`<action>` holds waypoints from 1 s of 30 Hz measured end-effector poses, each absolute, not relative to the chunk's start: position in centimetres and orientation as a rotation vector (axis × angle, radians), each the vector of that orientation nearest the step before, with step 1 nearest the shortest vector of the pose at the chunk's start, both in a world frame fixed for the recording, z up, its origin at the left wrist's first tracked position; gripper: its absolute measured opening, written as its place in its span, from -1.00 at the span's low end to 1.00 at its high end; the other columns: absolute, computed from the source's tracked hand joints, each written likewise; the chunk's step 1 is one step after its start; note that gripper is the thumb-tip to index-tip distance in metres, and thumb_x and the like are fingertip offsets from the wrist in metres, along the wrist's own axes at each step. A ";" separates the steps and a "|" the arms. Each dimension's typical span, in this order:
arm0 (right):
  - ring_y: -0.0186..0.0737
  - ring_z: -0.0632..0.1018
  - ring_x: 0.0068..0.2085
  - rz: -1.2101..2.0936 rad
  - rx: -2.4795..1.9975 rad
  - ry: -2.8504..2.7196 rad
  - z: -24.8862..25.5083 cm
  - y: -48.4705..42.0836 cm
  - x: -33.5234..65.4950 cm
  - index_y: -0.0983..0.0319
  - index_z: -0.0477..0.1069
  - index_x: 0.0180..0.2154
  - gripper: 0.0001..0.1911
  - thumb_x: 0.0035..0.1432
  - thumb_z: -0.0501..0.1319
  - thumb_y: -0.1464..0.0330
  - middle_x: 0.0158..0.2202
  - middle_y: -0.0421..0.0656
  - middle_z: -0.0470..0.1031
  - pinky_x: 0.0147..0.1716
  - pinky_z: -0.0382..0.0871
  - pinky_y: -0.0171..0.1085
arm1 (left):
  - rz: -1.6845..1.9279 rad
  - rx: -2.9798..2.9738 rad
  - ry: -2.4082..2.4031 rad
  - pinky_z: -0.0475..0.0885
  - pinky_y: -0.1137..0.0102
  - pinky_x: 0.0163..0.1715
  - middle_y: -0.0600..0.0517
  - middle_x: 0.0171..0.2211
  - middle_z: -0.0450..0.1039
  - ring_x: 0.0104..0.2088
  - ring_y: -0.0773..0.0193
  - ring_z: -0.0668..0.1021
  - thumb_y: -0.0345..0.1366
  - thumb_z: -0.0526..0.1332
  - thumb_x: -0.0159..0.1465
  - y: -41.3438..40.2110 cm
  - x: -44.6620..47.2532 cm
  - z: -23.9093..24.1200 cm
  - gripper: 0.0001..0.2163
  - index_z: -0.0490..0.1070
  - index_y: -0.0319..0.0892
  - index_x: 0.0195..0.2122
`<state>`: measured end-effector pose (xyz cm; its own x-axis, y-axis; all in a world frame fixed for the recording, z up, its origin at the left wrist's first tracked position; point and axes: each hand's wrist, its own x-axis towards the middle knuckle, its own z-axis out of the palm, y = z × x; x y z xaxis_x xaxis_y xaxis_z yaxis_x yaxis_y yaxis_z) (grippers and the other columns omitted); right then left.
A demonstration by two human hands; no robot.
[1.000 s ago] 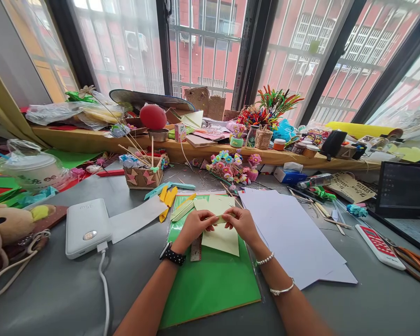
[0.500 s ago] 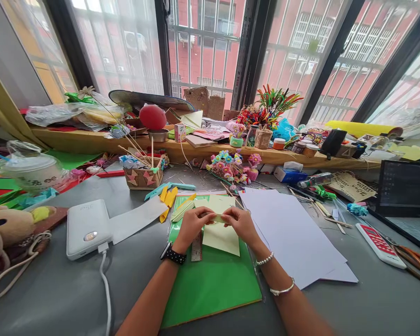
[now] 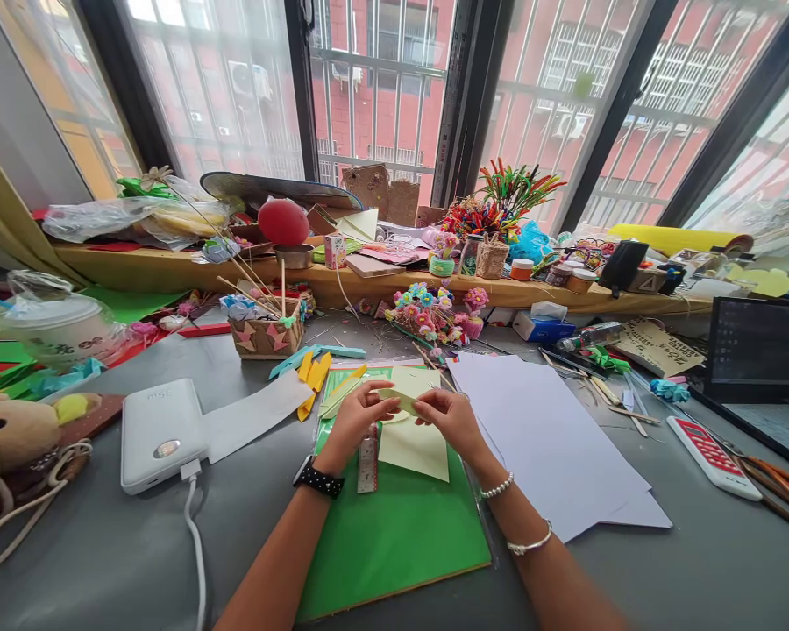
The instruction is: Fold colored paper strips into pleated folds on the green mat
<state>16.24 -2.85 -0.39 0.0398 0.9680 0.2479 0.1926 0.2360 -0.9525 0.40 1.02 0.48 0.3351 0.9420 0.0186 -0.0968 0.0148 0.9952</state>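
Above the green pad [image 3: 394,543], my right hand [image 3: 452,422] pinches a small paper [image 3: 404,401]; my left hand [image 3: 353,419] is at its other end, how firmly I cannot tell. An uneven pull could crease it. Toward the pad's near edge I have room; white sheets [image 3: 539,438] lie beside its right edge.

The small paper piece [image 3: 405,400] is pale yellow-green and narrow. It is pinched by the right hand [image 3: 452,422], its other end at the left hand [image 3: 356,422]
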 end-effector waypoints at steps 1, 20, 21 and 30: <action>-0.28 0.50 -0.55 0.883 -1.170 -1.404 -0.4 -2.8 16.2 0.29 0.38 -0.48 -0.83 -0.06 0.19 0.29 -0.58 -0.18 0.45 -0.53 0.37 -0.33 | 0.969 1.252 0.868 0.43 0.42 -0.40 0.03 -0.49 0.50 -0.44 0.28 0.53 -0.24 0.33 -0.14 1.0 0.4 0.5 -0.66 0.40 -0.25 -0.31; -0.26 0.48 -0.37 0.227 -1.153 -1.764 -0.3 -3.6 15.8 0.20 0.44 -0.29 -0.78 0.03 0.09 0.52 -0.39 -0.14 0.49 -0.38 0.35 -0.31 | 0.850 1.063 0.758 0.44 0.43 -0.32 -0.03 -0.46 0.51 -0.37 0.23 0.56 -0.33 0.28 -0.05 0.7 0.1 0.6 -0.78 0.36 -0.26 -0.36; -0.26 0.48 -0.37 0.224 -1.157 -1.763 -0.3 -3.6 15.8 0.20 0.44 -0.30 -0.79 0.03 0.10 0.52 -0.39 -0.14 0.49 -0.38 0.35 -0.31 | 0.840 1.067 0.752 0.43 0.43 -0.31 -0.03 -0.44 0.51 -0.36 0.23 0.55 -0.32 0.29 -0.05 0.7 0.1 0.6 -0.77 0.35 -0.26 -0.36; -0.23 0.48 -0.31 0.246 -1.182 -1.893 -0.4 -3.4 16.0 0.19 0.40 -0.23 -0.73 0.02 0.07 0.52 -0.32 -0.13 0.49 -0.31 0.35 -0.28 | 0.845 1.134 0.847 0.44 0.44 -0.36 0.02 -0.51 0.49 -0.44 0.28 0.55 -0.27 0.35 -0.16 0.4 0.2 1.2 -0.74 0.36 -0.28 -0.48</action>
<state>15.96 -3.38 -0.41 -0.1745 0.8066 0.5647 0.6359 0.5302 -0.5608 0.24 0.36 1.16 0.4319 0.8922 -0.1323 -0.1301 0.2068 0.9697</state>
